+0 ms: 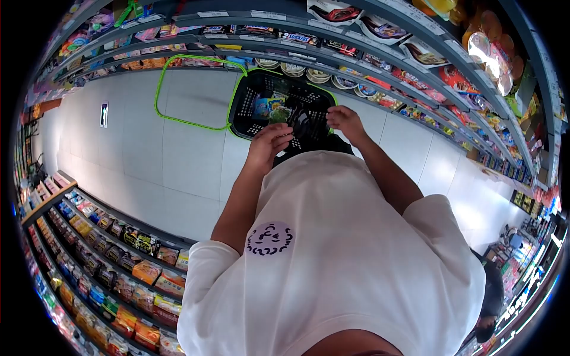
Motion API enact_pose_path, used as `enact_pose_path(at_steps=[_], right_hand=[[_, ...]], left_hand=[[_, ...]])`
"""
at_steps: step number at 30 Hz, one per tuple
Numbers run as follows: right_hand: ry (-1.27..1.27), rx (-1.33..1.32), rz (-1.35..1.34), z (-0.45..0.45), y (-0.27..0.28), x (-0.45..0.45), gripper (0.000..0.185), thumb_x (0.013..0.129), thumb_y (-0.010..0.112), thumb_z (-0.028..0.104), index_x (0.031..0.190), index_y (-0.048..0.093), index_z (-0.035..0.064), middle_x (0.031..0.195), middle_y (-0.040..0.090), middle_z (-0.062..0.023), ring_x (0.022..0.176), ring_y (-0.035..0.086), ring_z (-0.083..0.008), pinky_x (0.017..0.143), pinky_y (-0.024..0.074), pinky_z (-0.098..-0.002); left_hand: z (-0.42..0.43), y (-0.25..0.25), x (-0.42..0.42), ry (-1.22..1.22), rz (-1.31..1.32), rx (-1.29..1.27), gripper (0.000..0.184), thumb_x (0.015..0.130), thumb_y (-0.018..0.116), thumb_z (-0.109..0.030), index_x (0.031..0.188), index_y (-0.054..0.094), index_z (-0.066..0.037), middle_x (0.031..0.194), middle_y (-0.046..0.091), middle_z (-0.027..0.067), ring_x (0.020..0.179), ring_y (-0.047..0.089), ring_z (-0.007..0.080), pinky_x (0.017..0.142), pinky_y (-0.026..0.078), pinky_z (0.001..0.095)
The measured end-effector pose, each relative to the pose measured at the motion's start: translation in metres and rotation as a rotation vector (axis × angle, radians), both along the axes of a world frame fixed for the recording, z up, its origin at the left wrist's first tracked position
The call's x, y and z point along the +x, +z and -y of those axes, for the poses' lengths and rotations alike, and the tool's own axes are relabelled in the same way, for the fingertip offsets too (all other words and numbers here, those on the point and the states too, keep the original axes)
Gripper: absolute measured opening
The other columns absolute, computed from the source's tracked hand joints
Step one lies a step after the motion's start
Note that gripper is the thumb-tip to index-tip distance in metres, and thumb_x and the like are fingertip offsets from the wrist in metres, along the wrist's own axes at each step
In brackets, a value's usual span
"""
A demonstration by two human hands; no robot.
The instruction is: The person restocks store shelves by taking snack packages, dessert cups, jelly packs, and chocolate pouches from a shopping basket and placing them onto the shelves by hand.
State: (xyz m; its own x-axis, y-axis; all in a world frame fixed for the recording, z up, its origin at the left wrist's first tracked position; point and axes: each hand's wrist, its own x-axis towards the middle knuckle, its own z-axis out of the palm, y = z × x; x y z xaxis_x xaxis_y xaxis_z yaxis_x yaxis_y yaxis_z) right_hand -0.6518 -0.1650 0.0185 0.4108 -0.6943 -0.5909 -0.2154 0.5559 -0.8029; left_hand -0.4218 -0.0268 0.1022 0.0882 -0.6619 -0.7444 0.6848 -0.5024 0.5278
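Note:
A black perforated shopping basket with a bright green handle folded out to the left sits in front of my body. In it lie several small packets, among them a blue packet, a green packet and a dark packet. Over the basket's near left side is my left hand, its fingers loosely bent and apart, close to the green packet; contact is unclear. At the right end of the basket, my right hand has its fingers half curled and apart, near the rim, with nothing visible in them.
Shelves of snacks run along the far side and curve down the right, with round tubs on the low shelf by the basket. Another stocked shelf stands at lower left. Pale floor tiles lie between. A person in dark clothes is at right.

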Motion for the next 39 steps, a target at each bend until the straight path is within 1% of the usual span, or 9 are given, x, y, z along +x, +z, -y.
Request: enact_pose_path(at_steps=[8,10,12,15,19,22,32,37,39], right_hand=[[0.121,0.049,-0.171,-0.063,-0.031,0.008,0.022,0.091,0.049,0.015,0.104,0.06,0.0015,0.088,0.066,-0.0084,0.078,0.063,-0.0144,0.068,0.0512,-0.0274],[0.191,-0.016,-0.248,-0.071,-0.055,-0.004,0.023,0.09,0.05,0.017,0.103,0.06,0.0017,0.087,0.066,-0.009,0.078,0.064,-0.0156,0.069,0.0512,-0.0289],[0.262,-0.084,-0.327,-0.073,-0.064,-0.02,0.024,0.089,0.051,0.019,0.103,0.061,0.002,0.087,0.067,-0.0095,0.078,0.064,-0.0167,0.071,0.0513,-0.0304],[0.344,-0.186,-0.499,-0.071,-0.063,-0.048,0.026,0.087,0.052,0.022,0.102,0.063,0.0036,0.087,0.068,-0.0107,0.078,0.066,-0.0198,0.074,0.0511,-0.0333],[0.325,-0.141,-0.51,-0.061,-0.079,-0.09,0.026,0.085,0.054,0.019,0.103,0.062,0.0012,0.086,0.066,-0.0091,0.073,0.064,-0.0159,0.067,0.0512,-0.0297],[0.368,-0.221,-0.574,-0.058,-0.117,-0.128,0.022,0.086,0.052,0.024,0.097,0.066,0.0096,0.088,0.068,-0.0097,0.081,0.066,-0.0244,0.076,0.0514,-0.036],[0.691,-0.258,-0.601,-0.004,-0.166,-0.15,0.023,0.083,0.051,0.025,0.092,0.066,0.0097,0.099,0.066,-0.0146,0.097,0.061,-0.0324,0.086,0.0483,-0.0412],[0.596,-0.217,-0.568,0.016,-0.183,-0.127,0.024,0.083,0.053,0.026,0.094,0.067,0.0097,0.098,0.066,-0.0147,0.095,0.062,-0.0317,0.084,0.0484,-0.0402],[0.564,-0.253,-0.514,0.013,-0.178,-0.116,0.023,0.084,0.056,0.02,0.097,0.063,0.0022,0.081,0.065,-0.0081,0.069,0.063,-0.018,0.065,0.0507,-0.0308]], left_hand=[[-0.063,-0.151,0.042,-0.314,0.287,0.108,0.026,0.088,0.051,-0.02,0.111,0.059,-0.01,0.107,0.065,0.0078,0.092,0.062,0.0212,0.08,0.048,0.0359],[-0.115,-0.244,0.085,-1.461,1.407,-0.232,0.022,0.087,0.052,-0.019,0.103,0.063,-0.009,0.104,0.065,0.01,0.09,0.062,0.0244,0.08,0.05,0.0379],[-0.155,-0.265,0.103,-1.602,1.443,-0.155,0.02,0.085,0.048,-0.012,0.088,0.067,-0.006,0.096,0.066,0.0167,0.085,0.064,0.0339,0.074,0.051,0.0445],[-0.202,-0.289,0.114,-0.965,1.087,0.041,0.019,0.085,0.05,-0.014,0.089,0.067,-0.007,0.095,0.066,0.0158,0.086,0.064,0.0323,0.075,0.051,0.0436],[-0.203,-0.257,0.103,-0.911,0.973,0.037,0.016,0.085,0.053,-0.015,0.088,0.065,-0.005,0.095,0.066,0.0137,0.08,0.064,0.0269,0.071,0.052,0.0415],[-0.151,-0.18,0.064,-0.284,0.431,0.554,0.026,0.089,0.05,-0.025,0.111,0.057,-0.013,0.102,0.064,0.0034,0.082,0.06,0.0155,0.066,0.043,0.0297],[-0.086,-0.094,-0.023,-0.34,0.592,0.182,0.038,0.09,0.049,-0.028,0.12,0.055,-0.006,0.108,0.064,0.0058,0.094,0.062,0.0177,0.078,0.045,0.0318],[-0.13,-0.131,-0.007,-0.455,0.767,0.173,0.036,0.089,0.049,-0.026,0.117,0.057,-0.006,0.103,0.065,0.0052,0.09,0.061,0.0171,0.074,0.046,0.0322],[-0.15,-0.153,-0.003,-0.387,0.686,0.311,0.033,0.089,0.048,-0.022,0.115,0.058,-0.005,0.099,0.065,0.0064,0.085,0.062,0.0168,0.071,0.046,0.0305]])
